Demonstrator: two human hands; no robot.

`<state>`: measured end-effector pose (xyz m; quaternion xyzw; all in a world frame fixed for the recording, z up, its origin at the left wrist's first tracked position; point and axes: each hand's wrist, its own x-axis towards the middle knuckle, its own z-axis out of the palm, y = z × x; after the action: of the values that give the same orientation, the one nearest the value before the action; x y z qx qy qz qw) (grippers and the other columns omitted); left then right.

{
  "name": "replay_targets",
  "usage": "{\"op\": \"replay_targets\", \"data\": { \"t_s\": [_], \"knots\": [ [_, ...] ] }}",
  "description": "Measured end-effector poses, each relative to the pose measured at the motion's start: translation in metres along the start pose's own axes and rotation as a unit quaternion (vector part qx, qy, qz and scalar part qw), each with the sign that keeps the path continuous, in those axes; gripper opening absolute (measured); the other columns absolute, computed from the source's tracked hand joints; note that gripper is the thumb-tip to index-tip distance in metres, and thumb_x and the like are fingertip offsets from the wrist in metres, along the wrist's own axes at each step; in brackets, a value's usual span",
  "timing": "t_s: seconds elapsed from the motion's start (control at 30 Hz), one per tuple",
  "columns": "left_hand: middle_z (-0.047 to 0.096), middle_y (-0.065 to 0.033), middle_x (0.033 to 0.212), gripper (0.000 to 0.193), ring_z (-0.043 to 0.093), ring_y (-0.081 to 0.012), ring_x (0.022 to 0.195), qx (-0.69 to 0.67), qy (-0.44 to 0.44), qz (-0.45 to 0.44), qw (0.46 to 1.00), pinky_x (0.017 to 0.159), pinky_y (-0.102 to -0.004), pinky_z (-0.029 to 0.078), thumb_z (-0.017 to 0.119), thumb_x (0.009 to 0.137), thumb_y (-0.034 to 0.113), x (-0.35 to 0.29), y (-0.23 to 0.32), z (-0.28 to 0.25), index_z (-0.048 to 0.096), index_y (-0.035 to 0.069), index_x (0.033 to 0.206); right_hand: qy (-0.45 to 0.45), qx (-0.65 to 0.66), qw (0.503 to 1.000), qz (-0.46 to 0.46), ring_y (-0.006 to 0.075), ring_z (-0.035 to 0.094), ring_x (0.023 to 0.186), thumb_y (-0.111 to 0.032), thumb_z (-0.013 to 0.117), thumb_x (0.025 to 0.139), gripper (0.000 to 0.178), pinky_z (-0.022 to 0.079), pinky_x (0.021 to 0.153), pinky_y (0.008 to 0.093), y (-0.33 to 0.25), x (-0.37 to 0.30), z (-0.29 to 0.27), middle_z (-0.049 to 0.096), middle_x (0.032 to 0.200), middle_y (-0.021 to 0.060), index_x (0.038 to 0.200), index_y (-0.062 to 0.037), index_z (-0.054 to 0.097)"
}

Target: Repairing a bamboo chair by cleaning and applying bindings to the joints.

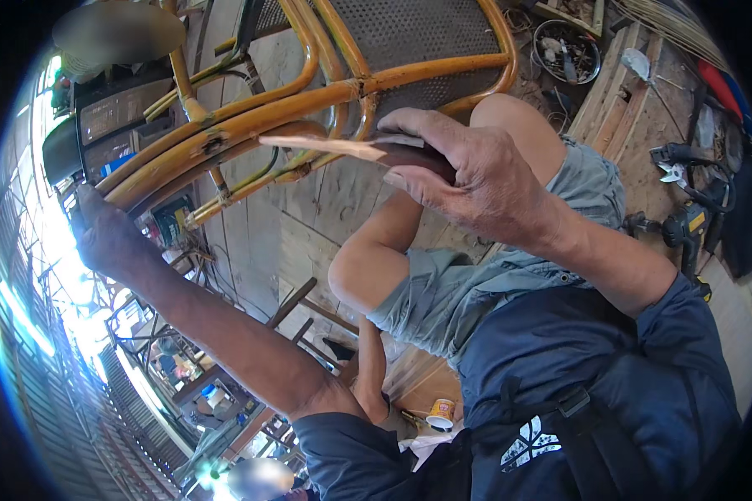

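Note:
Across the upper part of the head view lies a rattan furniture frame (292,104), made of glossy orange-brown bent poles bound at the joints, with a dark woven mesh panel (430,33). My left hand (117,238) is closed around the frame's left end, fingers partly in shadow. In my right hand (476,167) is a slim tool with a pale, tapered, pointed front (322,145) and a dark part within the grip; its exact kind is unclear. Its tip is just in front of the curved poles, near a dark, rough spot (215,144) on one of them.
A metal bowl of scraps (566,50) sits on the floor at upper right, beside long wooden boards (618,92). A yellow-and-black cordless power tool (689,230) lies at right. Below my left arm are a wooden stool-like frame (297,305) and another person's arm (370,367).

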<state>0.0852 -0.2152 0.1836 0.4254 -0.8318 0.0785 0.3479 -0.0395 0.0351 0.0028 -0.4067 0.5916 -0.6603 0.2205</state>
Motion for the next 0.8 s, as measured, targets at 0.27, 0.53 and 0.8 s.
{"op": "replay_targets", "data": {
  "t_s": [0.27,0.53,0.8],
  "knots": [
    [0.063,-0.0148,0.093,0.034,0.06,-0.0196,0.079,-0.048,0.018,0.06,0.997,0.07,-0.0328,0.047,0.049,0.087,0.022,0.008,-0.061,-0.002,0.061,-0.007,0.099,-0.033,-0.043,0.996,-0.064,0.0276,0.061,0.055,-0.025,0.055,0.087,0.024,0.048,0.052,0.0359,0.004,0.027,0.033,0.057,0.058,0.0147,0.077,-0.0034,0.06],
    [0.064,-0.0149,0.083,0.027,0.062,-0.0202,0.075,-0.059,0.033,-0.002,0.998,0.068,-0.0342,0.051,0.048,0.088,0.019,0.012,-0.064,0.002,0.064,-0.001,0.096,-0.058,-0.066,0.995,-0.051,0.0271,0.062,0.055,-0.025,0.051,0.089,0.028,0.051,0.056,0.0378,-0.004,0.046,0.059,0.059,0.06,0.0146,0.075,-0.0033,0.063],
    [0.062,-0.0147,0.086,0.033,0.061,-0.0222,0.078,-0.189,0.075,-0.054,0.978,0.076,-0.0345,0.05,0.061,0.08,0.015,0.011,-0.064,0.013,0.06,-0.013,0.098,-0.055,-0.11,0.988,-0.099,0.0268,0.064,0.059,-0.025,0.051,0.089,0.03,0.052,0.056,0.0354,-0.013,0.054,0.067,0.059,0.06,0.0164,0.075,-0.0013,0.064]
  ]
}}
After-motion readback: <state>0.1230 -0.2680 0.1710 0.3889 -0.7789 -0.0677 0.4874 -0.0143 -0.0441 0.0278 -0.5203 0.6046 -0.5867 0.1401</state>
